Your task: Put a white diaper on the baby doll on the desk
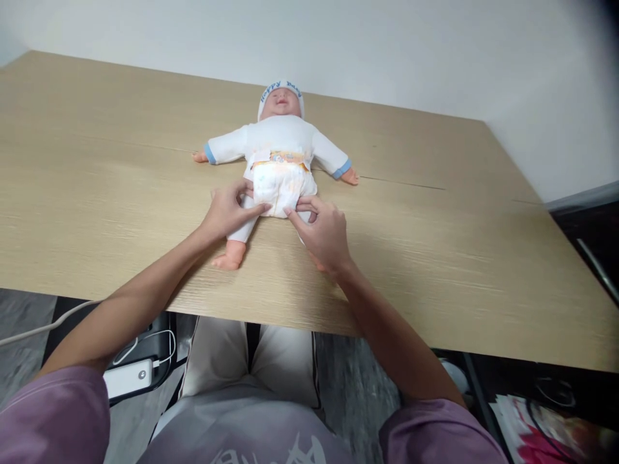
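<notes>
desk [435,258]: light wood-grain laminate, matt, fine straight grain, one thin seam line across. doll [280,138]: smooth matt vinyl-looking face, hands and feet; soft white knit cloth suit with blue cuffs, matching cloth cap. diaper [283,183]: soft papery nonwoven, matt, slightly crinkled, printed waistband. wall: flat matt paint. sleeves: matt purple cotton-like cloth.

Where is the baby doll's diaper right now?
In the head view, the diaper is on the doll, which lies on its back mid-table. The left hand and right hand touch its lower edge on either side.
</notes>
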Demonstrator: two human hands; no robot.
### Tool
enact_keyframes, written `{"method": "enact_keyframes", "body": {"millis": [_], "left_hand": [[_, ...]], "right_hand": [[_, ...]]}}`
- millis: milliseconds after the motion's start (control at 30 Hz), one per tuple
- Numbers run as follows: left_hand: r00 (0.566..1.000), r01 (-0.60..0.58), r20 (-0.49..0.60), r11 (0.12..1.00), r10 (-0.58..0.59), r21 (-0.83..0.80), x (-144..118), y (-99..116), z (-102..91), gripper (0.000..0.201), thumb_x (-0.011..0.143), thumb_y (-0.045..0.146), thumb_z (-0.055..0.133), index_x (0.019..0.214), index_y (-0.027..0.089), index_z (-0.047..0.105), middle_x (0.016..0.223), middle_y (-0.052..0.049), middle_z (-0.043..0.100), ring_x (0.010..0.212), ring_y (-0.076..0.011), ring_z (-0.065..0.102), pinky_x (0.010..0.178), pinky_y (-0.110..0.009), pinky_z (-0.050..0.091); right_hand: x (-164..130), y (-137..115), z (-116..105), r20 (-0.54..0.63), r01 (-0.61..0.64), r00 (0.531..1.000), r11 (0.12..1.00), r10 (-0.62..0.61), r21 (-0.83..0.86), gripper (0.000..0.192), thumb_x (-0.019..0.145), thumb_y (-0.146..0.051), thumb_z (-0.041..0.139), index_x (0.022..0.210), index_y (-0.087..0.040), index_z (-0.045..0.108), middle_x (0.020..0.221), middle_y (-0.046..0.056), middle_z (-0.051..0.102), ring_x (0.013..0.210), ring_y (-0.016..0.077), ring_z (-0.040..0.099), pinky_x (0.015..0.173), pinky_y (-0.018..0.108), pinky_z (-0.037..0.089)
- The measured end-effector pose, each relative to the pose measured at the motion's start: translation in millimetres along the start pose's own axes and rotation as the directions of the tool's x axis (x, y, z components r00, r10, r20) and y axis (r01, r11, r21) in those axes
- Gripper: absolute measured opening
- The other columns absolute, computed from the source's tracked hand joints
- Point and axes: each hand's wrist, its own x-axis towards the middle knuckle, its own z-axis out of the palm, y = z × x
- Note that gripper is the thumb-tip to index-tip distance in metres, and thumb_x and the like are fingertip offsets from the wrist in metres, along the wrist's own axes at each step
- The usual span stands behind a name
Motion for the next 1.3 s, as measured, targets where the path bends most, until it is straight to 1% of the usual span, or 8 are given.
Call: {"method": "enact_keyframes", "body": {"millis": [100,233,500,667,833,967,1133,1300], "left_hand": [[0.999,0.031,0.03,0.998,-0.03,-0.048,0.1,5.5,-0.9,0.037,0.094,0.055,0.087,0.105,0.02,0.081,0.1,-0.005,0.081,0.09,-0.025,0.069,0.084,-0.04,0.054],[0.991,0.085,0.123,0.964,-0.056,-0.25,2.3,7.4,-1.4,0.044,0.095,0.057,0.088,0.12,0.021,0.082,0.122,-0.008,0.085,0.112,-0.0302,0.075,0.099,-0.043,0.058],[0.986,0.151,0.135,0.866,-0.098,-0.476,3.5,4.1,-0.9,0.053,0.092,0.061,0.093,0.123,0.02,0.08,0.132,-0.011,0.083,0.13,-0.0359,0.074,0.115,-0.05,0.059],[0.982,0.168,0.164,0.832,-0.094,-0.528,6.7,6.1,-2.7,0.06,0.09,0.061,0.096,0.128,0.018,0.079,0.138,-0.013,0.083,0.135,-0.0381,0.074,0.117,-0.05,0.059],[0.976,0.204,0.184,0.794,-0.118,-0.573,7.5,7.3,-2.1,0.063,0.088,0.067,0.096,0.123,0.018,0.079,0.129,-0.014,0.085,0.127,-0.0371,0.078,0.109,-0.048,0.063],[0.975,0.222,0.148,0.759,-0.165,-0.612,7.2,4.2,2.0,0.06,0.09,0.072,0.093,0.113,0.018,0.079,0.116,-0.011,0.086,0.11,-0.0314,0.081,0.096,-0.043,0.065],[0.978,0.208,0.119,0.737,-0.172,-0.643,9.3,0.9,3.1,0.061,0.081,0.072,0.1,0.102,0.019,0.077,0.108,-0.008,0.086,0.098,-0.0244,0.08,0.087,-0.035,0.064],[0.98,0.2,0.132,0.737,-0.149,-0.646,10.3,-3.3,-0.4,0.06,0.081,0.073,0.099,0.097,0.02,0.075,0.104,-0.005,0.084,0.092,-0.0206,0.076,0.081,-0.032,0.061]], "right_hand": [[1.4,-0.3,2.7,0.04,0.014,0.999,1.0,-0.014,-0.007,0.022,0.103,-0.05,0.078,0.098,-0.028,0.079,0.103,0.006,0.089,0.087,0.0306,0.073,0.092,0.049,0.056],[3.2,0.5,7.2,0.021,0.003,1.0,1.0,-0.003,0.002,0.026,0.101,-0.051,0.078,0.091,-0.027,0.075,0.102,0.006,0.085,0.099,0.0316,0.07,0.096,0.047,0.053],[4.1,4.9,6.2,0.045,-0.126,0.992,0.967,0.119,0.221,0.044,0.099,-0.067,0.08,0.087,-0.027,0.069,0.073,-0.003,0.061,0.067,0.0185,0.046,0.07,0.037,0.04],[5.6,2.9,3.0,0.062,-0.109,0.993,0.971,0.098,0.211,0.047,0.1,-0.07,0.078,0.086,-0.027,0.067,0.077,-0.001,0.065,0.066,0.018,0.047,0.07,0.037,0.04],[6.0,3.1,3.2,0.045,-0.083,0.996,0.98,0.077,0.18,0.044,0.102,-0.068,0.077,0.09,-0.027,0.069,0.087,0.002,0.073,0.078,0.0222,0.058,0.078,0.038,0.047],[3.8,5.5,7.8,-0.023,-0.049,0.998,0.991,0.052,0.123,0.037,0.104,-0.062,0.076,0.091,-0.027,0.069,0.088,0.004,0.073,0.092,0.028,0.065,0.091,0.044,0.054],[3.5,14.0,10.2,-0.154,0.064,0.986,0.998,-0.059,0.027,0.024,0.102,-0.049,0.082,0.098,-0.026,0.077,0.117,0.012,0.072,0.118,0.0348,0.067,0.114,0.057,0.055],[6.6,20.4,8.6,-0.082,0.034,0.996,0.996,-0.027,0.079,0.026,0.1,-0.051,0.084,0.103,-0.026,0.079,0.118,0.011,0.069,0.114,0.0323,0.07,0.111,0.055,0.059]]}}
